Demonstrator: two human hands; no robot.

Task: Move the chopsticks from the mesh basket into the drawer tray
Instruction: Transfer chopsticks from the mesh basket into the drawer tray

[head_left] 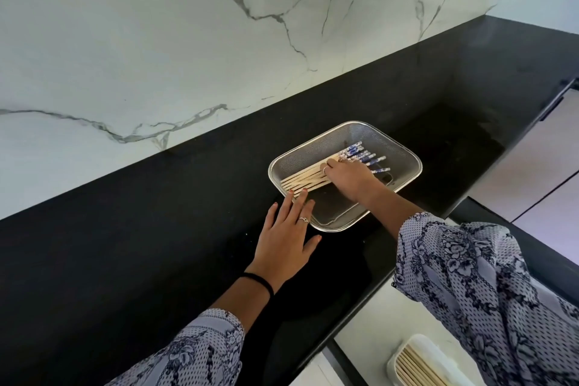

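A rectangular steel mesh basket (404, 152) stands on the black counter. Several wooden chopsticks (302, 179) with blue-and-white patterned ends lie bundled across it. My right hand (349, 178) reaches into the basket and its fingers curl over the middle of the bundle. My left hand (286, 238) lies flat on the counter with straight fingers, the fingertips touching the basket's near-left rim. At the bottom right a white tray (423, 346) in the open drawer holds several wooden chopsticks (416, 370).
The black counter (141, 244) runs from lower left to upper right against a white marble wall (156, 41). White cabinet fronts (545, 166) lie to the right. My patterned sleeves cover both forearms.
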